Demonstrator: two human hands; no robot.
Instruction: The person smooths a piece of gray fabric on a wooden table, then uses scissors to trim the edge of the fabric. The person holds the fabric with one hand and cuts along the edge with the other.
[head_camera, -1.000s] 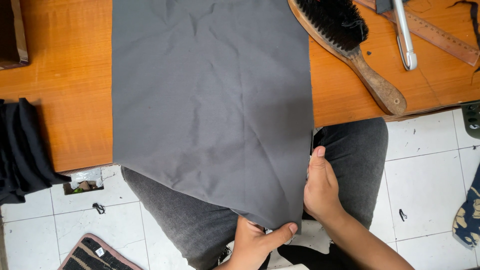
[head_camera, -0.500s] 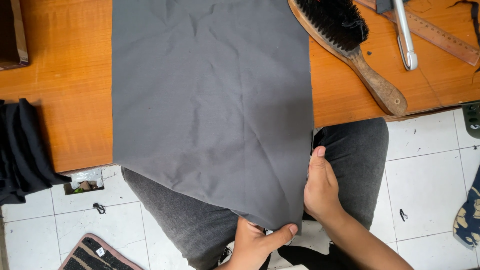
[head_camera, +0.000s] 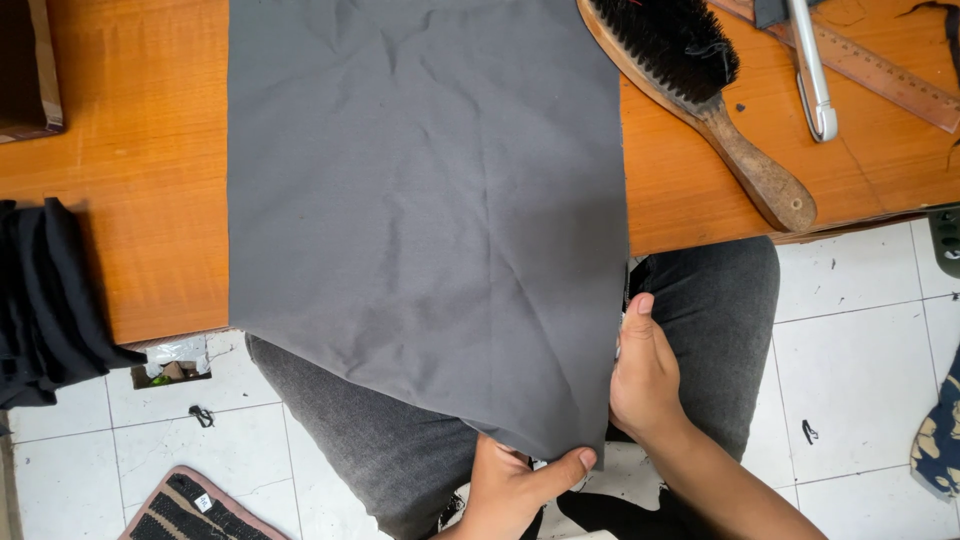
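Observation:
A large grey cloth (head_camera: 420, 210) lies flat on the orange wooden table (head_camera: 140, 200) and hangs off its near edge over my lap. My left hand (head_camera: 515, 485) pinches the cloth's lowest corner, thumb on top. My right hand (head_camera: 645, 375) rests along the cloth's right edge just below the table, fingers closed against the hem.
A wooden brush with black bristles (head_camera: 700, 90), a wooden ruler (head_camera: 880, 80) and a metal tool (head_camera: 815, 70) lie at the table's right. Black fabric (head_camera: 40, 300) drapes off the left edge. A brown box (head_camera: 30, 70) sits far left. White floor tiles and a mat (head_camera: 190, 505) lie below.

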